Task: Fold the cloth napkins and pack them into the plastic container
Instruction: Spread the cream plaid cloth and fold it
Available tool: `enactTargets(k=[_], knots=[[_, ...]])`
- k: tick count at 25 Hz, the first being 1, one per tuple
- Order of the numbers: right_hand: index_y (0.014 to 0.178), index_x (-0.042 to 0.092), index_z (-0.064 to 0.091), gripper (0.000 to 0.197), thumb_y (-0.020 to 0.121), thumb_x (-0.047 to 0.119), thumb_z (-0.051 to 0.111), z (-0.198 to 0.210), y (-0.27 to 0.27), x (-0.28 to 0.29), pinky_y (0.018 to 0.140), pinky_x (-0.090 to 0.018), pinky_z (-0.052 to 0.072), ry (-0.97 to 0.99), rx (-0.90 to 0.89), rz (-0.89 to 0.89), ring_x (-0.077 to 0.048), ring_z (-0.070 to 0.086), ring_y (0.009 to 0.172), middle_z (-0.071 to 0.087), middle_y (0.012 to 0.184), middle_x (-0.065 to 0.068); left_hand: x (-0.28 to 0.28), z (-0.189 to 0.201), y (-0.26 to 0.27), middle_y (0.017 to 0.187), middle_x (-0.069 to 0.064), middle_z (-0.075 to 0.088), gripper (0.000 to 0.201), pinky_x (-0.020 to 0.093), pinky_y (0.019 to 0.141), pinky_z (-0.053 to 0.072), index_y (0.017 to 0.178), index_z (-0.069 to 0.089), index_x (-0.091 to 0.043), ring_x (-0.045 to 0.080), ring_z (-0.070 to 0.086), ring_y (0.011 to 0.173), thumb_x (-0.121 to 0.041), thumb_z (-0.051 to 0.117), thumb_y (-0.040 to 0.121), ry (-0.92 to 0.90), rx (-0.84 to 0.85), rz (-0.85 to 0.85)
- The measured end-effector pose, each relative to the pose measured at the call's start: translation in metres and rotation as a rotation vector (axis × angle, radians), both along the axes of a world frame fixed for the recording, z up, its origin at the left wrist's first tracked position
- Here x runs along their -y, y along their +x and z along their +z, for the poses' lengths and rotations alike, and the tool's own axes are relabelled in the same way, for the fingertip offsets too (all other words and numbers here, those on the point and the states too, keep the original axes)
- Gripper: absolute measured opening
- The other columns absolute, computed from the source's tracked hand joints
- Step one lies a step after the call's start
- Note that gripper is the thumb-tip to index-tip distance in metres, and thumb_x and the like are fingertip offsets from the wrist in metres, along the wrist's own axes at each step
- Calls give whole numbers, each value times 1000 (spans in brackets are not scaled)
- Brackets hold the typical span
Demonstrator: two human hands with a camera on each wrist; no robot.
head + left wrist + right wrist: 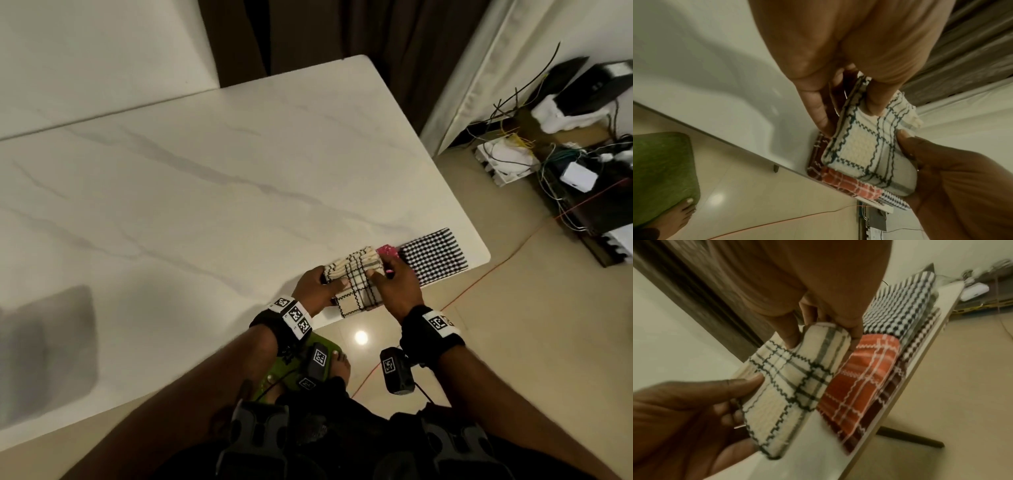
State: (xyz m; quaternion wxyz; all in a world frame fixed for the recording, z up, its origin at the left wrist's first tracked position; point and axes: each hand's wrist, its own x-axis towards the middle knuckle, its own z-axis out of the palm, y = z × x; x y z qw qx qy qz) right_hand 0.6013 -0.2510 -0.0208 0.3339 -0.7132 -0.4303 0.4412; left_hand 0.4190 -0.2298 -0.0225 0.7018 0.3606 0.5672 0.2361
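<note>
Both hands, left hand [313, 286] and right hand [397, 284], grip pinching the folded cream checked napkin [354, 279] by opposite edges just above the red napkin [863, 378] at the worktop [205, 192] edge, apparently to keep its folds tight.

I think I am in a home: a marble-look table [205, 178], dark curtains [376, 41], tiled floor [513, 325], a green mat [659, 170], cables [565, 164] in the corner.

Cream checked napkin [789, 386] – coarse woven cloth; table [205, 192] – smooth, seemingly marble-look.
</note>
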Motion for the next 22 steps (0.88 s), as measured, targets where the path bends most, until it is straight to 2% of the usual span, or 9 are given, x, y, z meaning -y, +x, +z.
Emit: enactTargets(k=[3, 4, 7, 10, 12, 14, 16, 18, 22], knots=[[130, 16, 57, 40, 91, 9, 60, 2, 31, -9, 85, -9, 43, 32, 107, 39, -9, 58, 107, 64, 120, 4, -5, -9, 35, 105, 10, 72, 25, 54, 81, 57, 100, 66, -20, 28, 69, 97, -24, 77, 78, 55, -96, 10], [128, 16, 58, 38, 90, 7, 60, -1, 38, -11, 84, -9, 44, 45, 138, 46, -9, 59, 105, 65, 118, 2, -6, -18, 41, 102, 7, 73, 30, 52, 81, 58, 98, 67, -23, 26, 70, 95, -33, 78, 73, 70, -139, 2], [128, 13, 58, 40, 89, 3, 59, -15, 50, -12, 97, -30, 49, 71, 143, 31, -14, 59, 107, 65, 119, -3, -11, -32, 57, 94, -1, 74, 47, 47, 79, 59, 94, 68, -24, 20, 71, 89, -55, 73, 59, 94, -260, -22], [132, 12, 54, 44, 88, 4, 57, -24, 52, -13, 100, -36, 47, 60, 207, 60, -24, 57, 115, 61, 124, -8, -11, -29, 65, 88, -1, 73, 39, 44, 72, 61, 90, 66, -24, 18, 72, 79, -51, 72, 61, 96, -349, -3], [135, 8, 49, 53, 83, 7, 59, -20, 49, -10, 99, -43, 42, 113, 477, 102, -30, 49, 119, 53, 129, -13, -11, -30, 68, 84, -2, 72, 37, 41, 67, 61, 90, 66, -24, 17, 72, 73, -49, 73, 63, 84, -390, -5], [136, 6, 46, 58, 80, 16, 56, -12, 39, -5, 101, -51, 37, 307, 742, 292, -34, 42, 125, 47, 134, -16, -13, -35, 68, 81, -2, 72, 37, 39, 65, 61, 89, 66, -23, 16, 71, 71, -47, 73, 62, 67, -429, -12], [138, 5, 44, 59, 84, 27, 51, -11, 28, -2, 109, -58, 29, 438, 852, 610, -36, 33, 136, 43, 142, -18, -17, -47, 66, 76, 0, 72, 33, 41, 64, 61, 86, 66, -22, 18, 71, 70, -45, 67, 62, 50, -449, -29], [146, 4, 34, 63, 91, 33, 47, -21, 24, -1, 116, -59, 16, 383, 931, 795, -39, 16, 145, 29, 153, -22, -17, -38, 64, 77, 3, 71, 29, 43, 63, 61, 85, 66, -20, 22, 71, 71, -43, 64, 68, 49, -437, -29], [154, 7, 10, 73, 98, 51, 28, -44, 33, -4, 119, -56, 4, 223, 1010, 867, -37, -5, 148, 4, 160, -22, -17, -19, 50, 98, 8, 68, 22, 37, 65, 60, 109, 59, -12, 24, 70, 81, -22, 61, 90, -120, -276, 150]])
